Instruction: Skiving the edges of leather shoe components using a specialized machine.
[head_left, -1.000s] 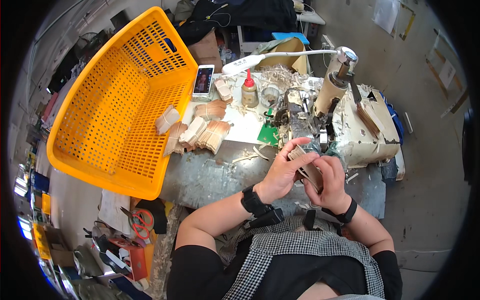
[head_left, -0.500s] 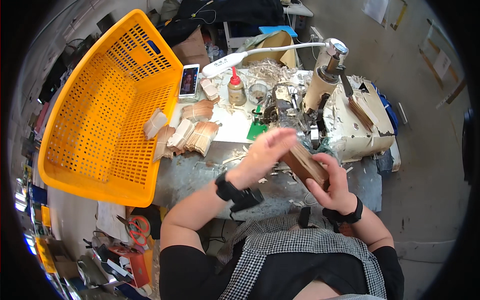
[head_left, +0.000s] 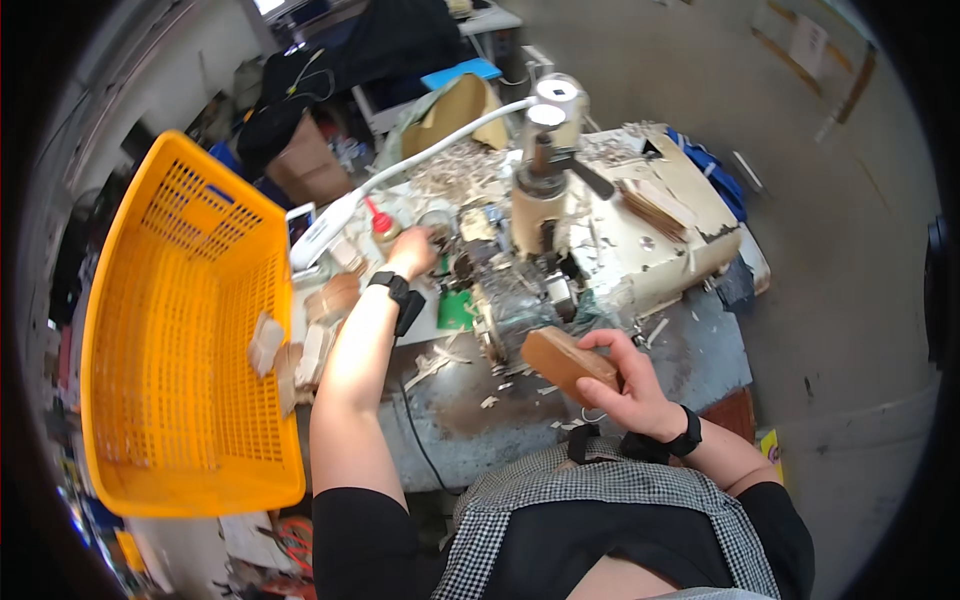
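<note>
My right hand (head_left: 640,398) grips a thick stack of brown leather-like pieces (head_left: 562,362), thumb on the near side and fingers on the far side. The stack is tilted in front of the machine (head_left: 540,215) and apart from it. My left arm is stretched forward across the bench. The left hand (head_left: 412,252) is at a small round dish (head_left: 436,222), beside a bottle with a red nozzle (head_left: 382,222). Its fingers are blurred and partly hidden, so what they hold does not show. A green plate (head_left: 455,310) lies just nearer than that hand.
A yellow plastic basket (head_left: 268,505) stands at the left. Banded bundles of pieces (head_left: 330,298) lie between it and my left forearm. A white lamp arm (head_left: 440,142) arches over the bench. Scraps (head_left: 440,362) litter the tabletop. More strips (head_left: 652,208) rest on the machine's right side.
My left hand has left the stack and reached forward to the dish by the bottle. The right hand keeps the stack, now turned more sideways. The whole view has shifted and tilted.
</note>
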